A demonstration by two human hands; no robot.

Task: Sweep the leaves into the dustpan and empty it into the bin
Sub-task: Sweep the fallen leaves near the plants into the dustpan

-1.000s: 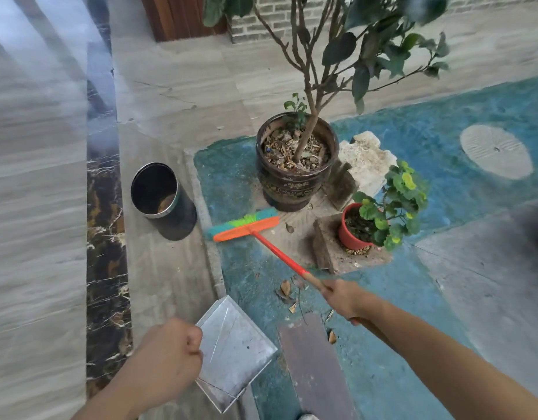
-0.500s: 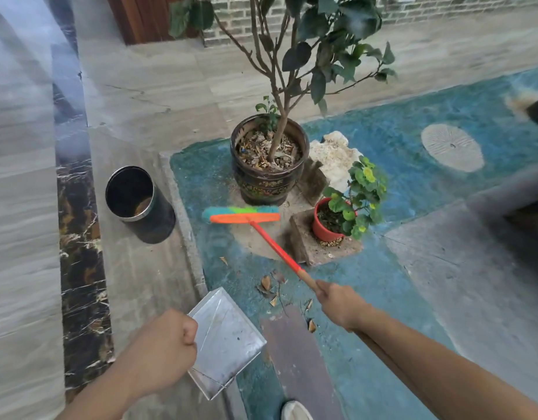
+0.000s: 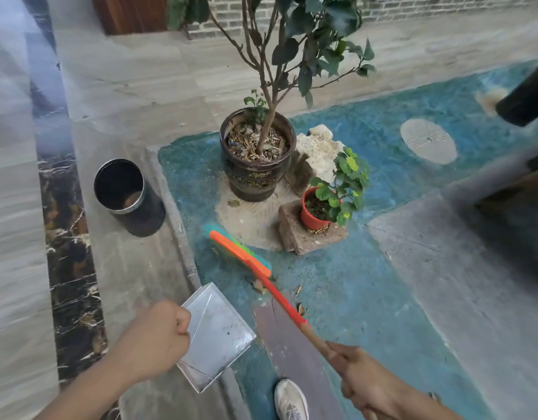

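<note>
My left hand grips the handle of a shiny metal dustpan, held low over the kerb at the lower left. In my right hand is the wooden end of a broom with a red stick; its orange and green head rests on the blue floor just beyond the dustpan. A few dry brown leaves lie on the blue floor beside the broom stick. The black bin with a silver rim stands open on the grey tiles to the left, and something brown lies inside.
A large dark pot with a small tree and a red pot with a green plant on a stone block stand just behind the broom. My white shoe is at the bottom. A raised kerb separates tiles from blue floor.
The broom head has been pulled toward me and the dustpan, turning from crosswise to slanted. My right hand has drawn back to the lower right. The dustpan has stayed in place.
</note>
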